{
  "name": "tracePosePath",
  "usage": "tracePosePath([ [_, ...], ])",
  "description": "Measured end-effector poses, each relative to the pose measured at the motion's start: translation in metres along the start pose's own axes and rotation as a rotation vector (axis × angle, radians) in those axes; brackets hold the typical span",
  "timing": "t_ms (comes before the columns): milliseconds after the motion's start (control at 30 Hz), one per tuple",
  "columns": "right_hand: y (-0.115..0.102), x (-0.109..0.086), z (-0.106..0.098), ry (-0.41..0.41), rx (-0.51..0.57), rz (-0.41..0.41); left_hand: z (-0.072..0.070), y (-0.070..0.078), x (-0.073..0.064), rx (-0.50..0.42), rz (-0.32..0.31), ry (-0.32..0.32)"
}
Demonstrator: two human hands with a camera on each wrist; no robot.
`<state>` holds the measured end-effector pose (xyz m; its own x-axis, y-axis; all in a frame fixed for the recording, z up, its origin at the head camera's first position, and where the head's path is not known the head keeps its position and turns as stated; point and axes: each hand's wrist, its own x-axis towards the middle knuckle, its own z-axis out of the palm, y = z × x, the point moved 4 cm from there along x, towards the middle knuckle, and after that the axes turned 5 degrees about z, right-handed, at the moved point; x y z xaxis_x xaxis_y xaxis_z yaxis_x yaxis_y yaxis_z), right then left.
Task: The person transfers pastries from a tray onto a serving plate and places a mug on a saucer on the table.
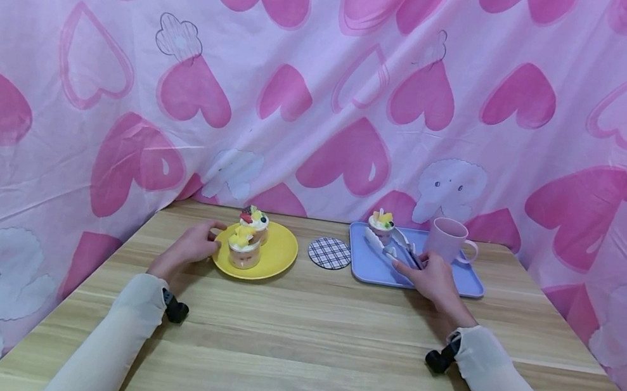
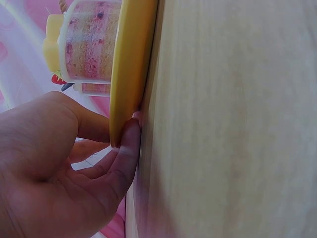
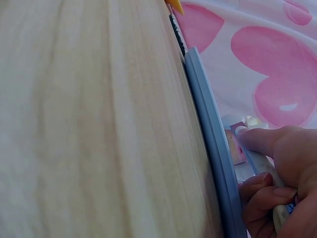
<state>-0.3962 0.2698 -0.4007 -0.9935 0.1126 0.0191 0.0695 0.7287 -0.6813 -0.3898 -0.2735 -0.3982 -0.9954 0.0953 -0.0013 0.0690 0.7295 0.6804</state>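
Observation:
At the left, my left hand (image 1: 196,244) pinches the rim of a yellow plate (image 1: 282,253). The left wrist view shows the thumb over the plate's edge and a finger (image 2: 128,148) under it. Two dessert cups stand upright on this plate: a front one with yellow fruit (image 1: 244,253) and a berry-topped one (image 1: 256,217) behind. My right hand (image 1: 435,278) grips a pair of tongs (image 1: 378,245) over a blue tray (image 1: 365,270). The tongs' arms spread on both sides of a third dessert cup (image 1: 381,229) on the tray; whether they touch it I cannot tell.
A pink mug (image 1: 446,240) stands on the tray, close beyond my right hand. Between plate and tray lies a round checked coaster (image 1: 329,252). Everything sits near the far edge of the wooden table (image 1: 297,347), before a pink heart-patterned curtain (image 1: 324,95).

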Motion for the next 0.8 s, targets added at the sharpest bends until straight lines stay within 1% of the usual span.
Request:
tracePosePath([
  [133,-0.0003,-0.0002,0.0004,0.000,0.007,0.005,-0.0002,0.0002,-0.0002,0.003,-0.001,0.000],
  [367,-0.0005,-0.0007,0.0015,-0.022,0.010,0.001,0.0005,0.0012,0.0004,-0.003,-0.006,-0.006],
  [800,0.0001,-0.0013,0.0021,-0.045,0.004,0.007,-0.0008,-0.0017,0.0003,0.004,-0.004,-0.011],
])
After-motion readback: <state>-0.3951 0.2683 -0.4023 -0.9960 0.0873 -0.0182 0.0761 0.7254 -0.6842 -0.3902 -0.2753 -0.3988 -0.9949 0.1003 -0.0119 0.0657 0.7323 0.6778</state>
